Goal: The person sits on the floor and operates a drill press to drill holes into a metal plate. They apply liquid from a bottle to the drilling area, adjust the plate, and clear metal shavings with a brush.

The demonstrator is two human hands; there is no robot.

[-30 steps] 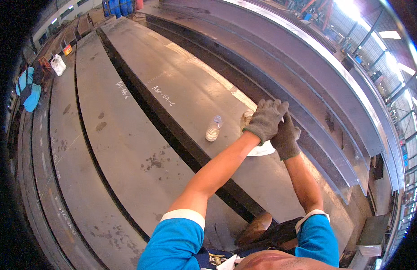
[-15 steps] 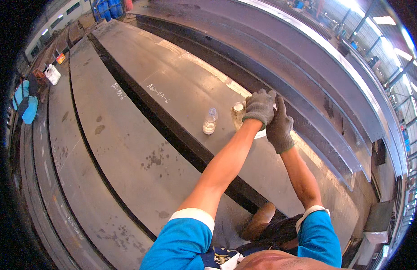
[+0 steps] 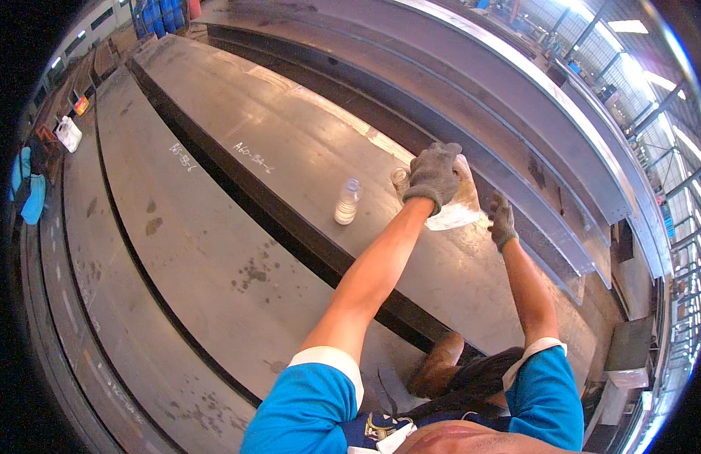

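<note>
My left hand (image 3: 434, 178), in a grey knit glove, is closed over the top of a whitish plastic jug (image 3: 458, 216) on the steel beam. The round mouth of the jug shows just left of my glove; its handle is hidden under my fingers. My right hand (image 3: 502, 221), gloved alike, is off to the right of the jug, apart from it, with fingers loosely bent and parted and nothing visible in them. To the left of the jug, a small clear plastic bottle (image 3: 347, 203) with pale contents stands upright on the beam.
Long grey steel beams (image 3: 207, 250) lie side by side with dark gaps between them. More flanged beams (image 3: 471, 98) rise beyond my hands. At the far left are another white jug (image 3: 68, 134) and blue cloth (image 3: 33, 198). Blue drums (image 3: 158, 17) stand at the back.
My right hand has left my left hand and moved down and right, away from the jug. More of the jug's white body shows now. My left hand stays on it.
</note>
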